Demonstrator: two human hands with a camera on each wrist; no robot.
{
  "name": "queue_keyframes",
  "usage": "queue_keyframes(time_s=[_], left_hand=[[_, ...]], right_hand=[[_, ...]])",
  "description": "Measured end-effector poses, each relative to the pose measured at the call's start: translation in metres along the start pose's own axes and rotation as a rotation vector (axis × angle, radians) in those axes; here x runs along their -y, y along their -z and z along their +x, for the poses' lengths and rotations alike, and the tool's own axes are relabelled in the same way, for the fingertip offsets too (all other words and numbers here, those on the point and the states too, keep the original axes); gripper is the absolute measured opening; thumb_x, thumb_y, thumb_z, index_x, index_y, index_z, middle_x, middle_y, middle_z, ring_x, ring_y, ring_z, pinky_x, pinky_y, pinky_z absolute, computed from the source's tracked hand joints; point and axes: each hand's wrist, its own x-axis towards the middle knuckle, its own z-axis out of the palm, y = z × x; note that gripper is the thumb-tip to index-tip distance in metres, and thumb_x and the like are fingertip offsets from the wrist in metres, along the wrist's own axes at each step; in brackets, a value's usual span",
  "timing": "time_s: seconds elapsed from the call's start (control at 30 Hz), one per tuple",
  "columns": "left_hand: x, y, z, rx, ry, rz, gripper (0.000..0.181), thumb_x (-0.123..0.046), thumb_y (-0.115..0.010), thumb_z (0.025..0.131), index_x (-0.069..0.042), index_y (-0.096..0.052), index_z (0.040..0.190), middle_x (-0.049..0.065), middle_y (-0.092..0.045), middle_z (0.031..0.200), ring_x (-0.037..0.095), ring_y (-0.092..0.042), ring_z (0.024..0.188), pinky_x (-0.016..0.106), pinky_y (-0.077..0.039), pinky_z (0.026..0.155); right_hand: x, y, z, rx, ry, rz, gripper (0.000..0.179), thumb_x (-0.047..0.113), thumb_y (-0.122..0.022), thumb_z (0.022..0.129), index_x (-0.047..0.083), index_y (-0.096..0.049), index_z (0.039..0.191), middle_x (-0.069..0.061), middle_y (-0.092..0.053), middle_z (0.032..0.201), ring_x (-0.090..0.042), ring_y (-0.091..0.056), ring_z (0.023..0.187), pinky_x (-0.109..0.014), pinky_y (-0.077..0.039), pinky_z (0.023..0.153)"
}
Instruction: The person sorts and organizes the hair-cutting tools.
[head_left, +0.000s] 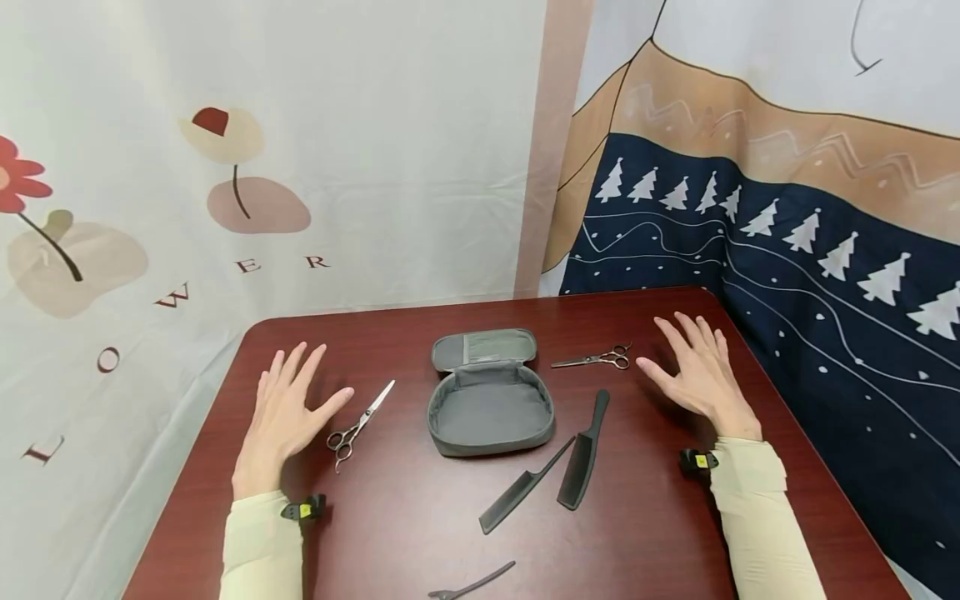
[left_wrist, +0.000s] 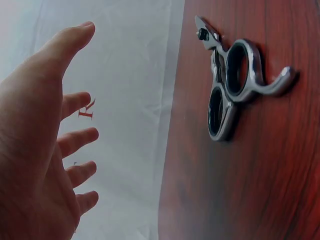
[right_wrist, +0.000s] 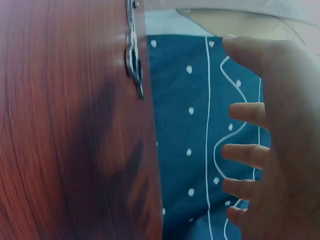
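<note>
Left-hand scissors [head_left: 366, 415]: on the worktop [head_left: 397, 517], just beside the left hand [head_left: 279, 417], on its thumb side. Silver; blades point away from the person and to the right, finger rings toward the person. Left wrist view shows two dark-lined rings, a curved finger rest and a dark pivot screw. Left grip: fingers and thumb spread apart, hand raised over the worktop, not touching the scissors.

Right-hand scissors [head_left: 590, 359]: on the far part of the worktop, near the right hand [head_left: 699, 373], to the left of its thumb. Blades point left, rings right. Right wrist view gives them nearly edge-on. Right grip: fingers and thumb likewise apart, hand raised, its shadow on the wood.

Between the hands: grey case [head_left: 491, 446], lid [head_left: 501, 346] folded back on the far side. Nearer the person and to the right, two dark combs: narrow-tailed comb [head_left: 508, 500], lying diagonally, and broad comb [head_left: 579, 475], handle pointing away. Tail tip of the first lies close to the second; contact cannot be told. Slender dark item [head_left: 480, 583] at the near edge of the head view, partly cut off; type unclear.

Backdrop: pale printed cloth [head_left: 412, 125] at left, navy tree-patterned cloth [head_left: 660, 233] at right.
</note>
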Motion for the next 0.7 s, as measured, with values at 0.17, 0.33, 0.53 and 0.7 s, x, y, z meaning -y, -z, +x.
queue_keyframes(time_s=[0.17, 0.33, 0.53, 0.7], left_hand=[[-0.008, -0.002, 0.000, 0.018, -0.022, 0.006, 0.094, -0.060, -0.074, 0.104, -0.021, -0.034, 0.179, 0.024, -0.029, 0.184, 0.056, -0.011, 0.174, 0.081, -0.007, 0.138], [-0.015, -0.006, 0.002, 0.046, -0.054, 0.033, 0.092, -0.061, -0.074, 0.103, -0.021, -0.038, 0.177, 0.024, -0.032, 0.184, 0.057, -0.015, 0.174, 0.081, -0.011, 0.137], [-0.020, -0.011, 0.004, 0.042, -0.095, 0.058, 0.089, -0.057, -0.077, 0.102, -0.018, -0.043, 0.174, 0.024, -0.036, 0.181, 0.058, -0.022, 0.171, 0.083, -0.019, 0.134], [-0.022, -0.012, 0.001, 0.051, -0.107, 0.062, 0.088, -0.057, -0.078, 0.102, -0.018, -0.044, 0.174, 0.023, -0.038, 0.181, 0.056, -0.026, 0.170, 0.082, -0.022, 0.133]], right_hand=[[0.014, -0.006, 0.002, 0.005, 0.031, 0.004, 0.085, 0.054, -0.073, 0.103, 0.013, -0.044, 0.172, -0.031, -0.034, 0.178, -0.061, -0.019, 0.168, -0.084, -0.009, 0.135], [0.028, -0.013, 0.006, 0.003, 0.069, 0.003, 0.082, 0.051, -0.075, 0.103, 0.014, -0.047, 0.171, -0.029, -0.035, 0.179, -0.059, -0.020, 0.170, -0.083, -0.010, 0.137], [0.042, -0.019, 0.013, 0.033, 0.113, 0.001, 0.082, 0.050, -0.075, 0.101, 0.016, -0.048, 0.171, -0.027, -0.035, 0.180, -0.057, -0.019, 0.171, -0.082, -0.011, 0.137], [0.053, -0.022, 0.017, 0.051, 0.142, 0.005, 0.083, 0.049, -0.077, 0.101, 0.016, -0.048, 0.171, -0.026, -0.035, 0.181, -0.056, -0.020, 0.172, -0.080, -0.012, 0.138]])
